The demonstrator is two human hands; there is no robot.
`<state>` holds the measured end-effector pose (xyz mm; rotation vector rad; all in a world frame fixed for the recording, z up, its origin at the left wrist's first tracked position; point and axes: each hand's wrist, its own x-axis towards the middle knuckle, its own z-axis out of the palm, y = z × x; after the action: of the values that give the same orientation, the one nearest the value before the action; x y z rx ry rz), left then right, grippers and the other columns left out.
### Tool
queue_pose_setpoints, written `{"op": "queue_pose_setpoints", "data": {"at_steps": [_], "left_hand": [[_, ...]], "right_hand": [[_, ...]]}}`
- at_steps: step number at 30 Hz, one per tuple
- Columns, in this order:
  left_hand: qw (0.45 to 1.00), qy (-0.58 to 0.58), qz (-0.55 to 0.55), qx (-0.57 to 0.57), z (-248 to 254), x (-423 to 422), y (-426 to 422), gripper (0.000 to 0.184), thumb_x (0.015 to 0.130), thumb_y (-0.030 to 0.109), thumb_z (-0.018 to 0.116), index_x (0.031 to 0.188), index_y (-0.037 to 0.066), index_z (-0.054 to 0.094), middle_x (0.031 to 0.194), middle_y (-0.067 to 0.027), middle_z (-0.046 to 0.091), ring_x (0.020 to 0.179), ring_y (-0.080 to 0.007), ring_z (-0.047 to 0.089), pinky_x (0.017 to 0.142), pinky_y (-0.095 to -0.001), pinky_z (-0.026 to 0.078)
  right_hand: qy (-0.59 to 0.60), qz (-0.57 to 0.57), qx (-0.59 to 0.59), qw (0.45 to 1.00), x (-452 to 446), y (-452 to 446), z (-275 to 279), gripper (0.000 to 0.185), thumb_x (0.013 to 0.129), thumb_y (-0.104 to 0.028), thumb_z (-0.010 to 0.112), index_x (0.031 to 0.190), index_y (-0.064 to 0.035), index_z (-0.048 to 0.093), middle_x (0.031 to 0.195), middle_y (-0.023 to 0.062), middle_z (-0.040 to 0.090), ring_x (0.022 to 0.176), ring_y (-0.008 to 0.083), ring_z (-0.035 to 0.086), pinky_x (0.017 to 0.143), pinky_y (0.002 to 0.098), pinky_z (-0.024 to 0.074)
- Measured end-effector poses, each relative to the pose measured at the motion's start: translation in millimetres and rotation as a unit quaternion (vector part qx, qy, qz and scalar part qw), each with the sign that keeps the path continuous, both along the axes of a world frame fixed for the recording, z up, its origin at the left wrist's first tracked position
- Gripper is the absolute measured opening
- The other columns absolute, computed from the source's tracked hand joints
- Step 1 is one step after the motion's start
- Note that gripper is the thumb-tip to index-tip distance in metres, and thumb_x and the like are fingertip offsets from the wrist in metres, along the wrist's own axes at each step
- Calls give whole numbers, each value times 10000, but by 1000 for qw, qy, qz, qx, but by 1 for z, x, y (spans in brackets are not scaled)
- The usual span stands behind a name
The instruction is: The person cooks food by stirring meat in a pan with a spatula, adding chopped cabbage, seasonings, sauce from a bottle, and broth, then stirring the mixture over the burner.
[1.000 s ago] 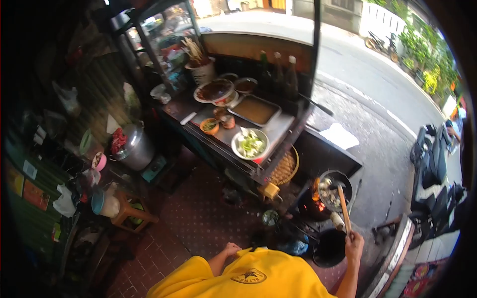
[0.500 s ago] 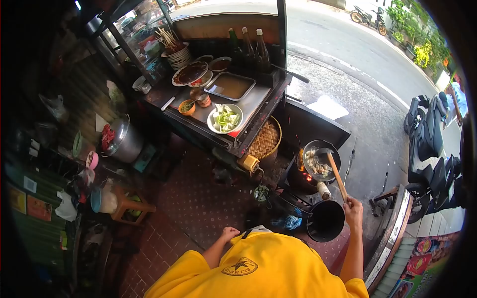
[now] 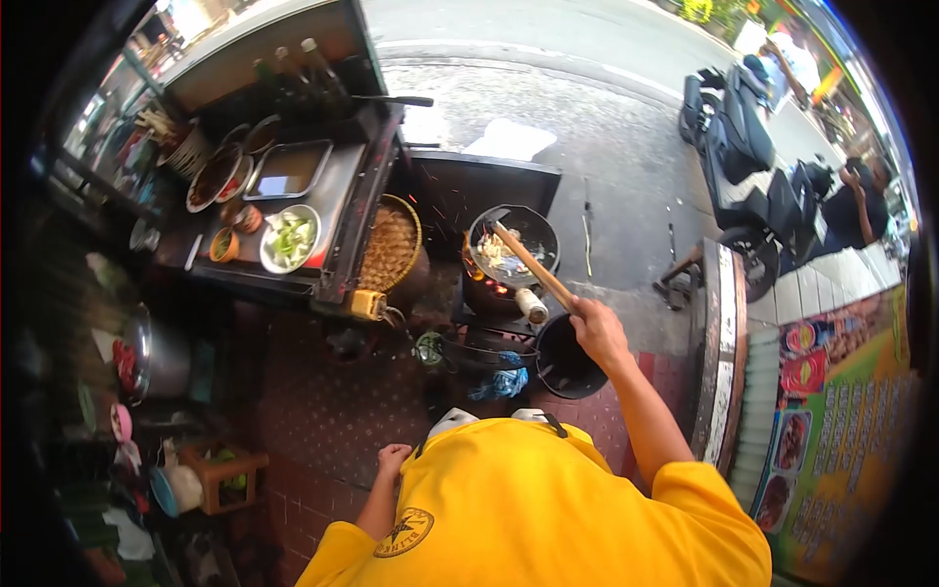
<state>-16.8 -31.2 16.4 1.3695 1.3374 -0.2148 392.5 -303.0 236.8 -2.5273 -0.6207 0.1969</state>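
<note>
My right hand (image 3: 599, 333) is closed around the wooden handle of a cooking spatula (image 3: 536, 266). The spatula's dark head rests at the left side of a wok (image 3: 545, 235), over pale chopped food (image 3: 496, 251). Below the wok, orange flames and embers glow in a dark stove, and sparks fly up on its left. The wok's stubby, pale-wrapped handle (image 3: 531, 305) points toward me, with no hand on it. Beside my waist hangs my left hand (image 3: 393, 458), its fingers curled; whatever might be inside is hidden.
Just below the stove stand a black bucket (image 3: 567, 357) and a blue plastic bag (image 3: 501, 379). Left of it are a woven basket (image 3: 391, 245) and a cart holding a bowl of cut greens (image 3: 290, 240) and a metal tray (image 3: 318, 161). A bench (image 3: 719, 342) and parked motorbikes flank the right.
The view has swung right, so the stove and cart appear further left. The spatula head has shifted toward the wok's left side. A seated person has come into view at the right.
</note>
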Motion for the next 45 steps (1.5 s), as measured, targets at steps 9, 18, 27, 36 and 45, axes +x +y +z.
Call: {"op": "queue_pose_setpoints", "data": {"at_steps": [9,18,27,36,45], "left_hand": [[999,-28,24,-37,8,16,18,114,795,93,658,878,14,655,775,-57,642,679,-135,607,627,-272,514],[999,25,-44,-16,-5,-10,35,135,772,83,671,874,-5,678,784,-56,657,690,-146,602,671,-272,503],[998,-32,27,-54,-10,5,60,86,804,86,639,856,18,649,751,-48,633,638,-134,597,582,-264,503],[999,-20,-31,-23,5,9,43,103,806,78,642,880,5,649,802,-49,642,664,-135,604,622,-261,506],[996,-21,-82,3,16,6,28,89,786,68,660,823,-12,670,751,-41,650,663,-111,584,639,-256,489]], "right_hand": [[41,-37,55,997,15,-1,7,301,761,-104,660,1035,19,639,941,242,647,903,397,621,809,417,489],[76,-58,-2,995,-20,2,21,316,778,-126,654,1068,-1,635,933,234,651,896,398,617,805,430,485],[-15,-68,-68,995,-11,14,34,297,779,-120,635,1059,-21,632,972,215,642,923,391,601,832,440,475],[106,-119,21,987,-16,-8,47,298,763,-115,659,1032,13,655,935,253,651,931,392,631,828,400,492],[14,-47,33,998,-27,16,5,313,784,-142,646,1076,-33,630,971,214,641,933,384,599,818,445,477]]}}
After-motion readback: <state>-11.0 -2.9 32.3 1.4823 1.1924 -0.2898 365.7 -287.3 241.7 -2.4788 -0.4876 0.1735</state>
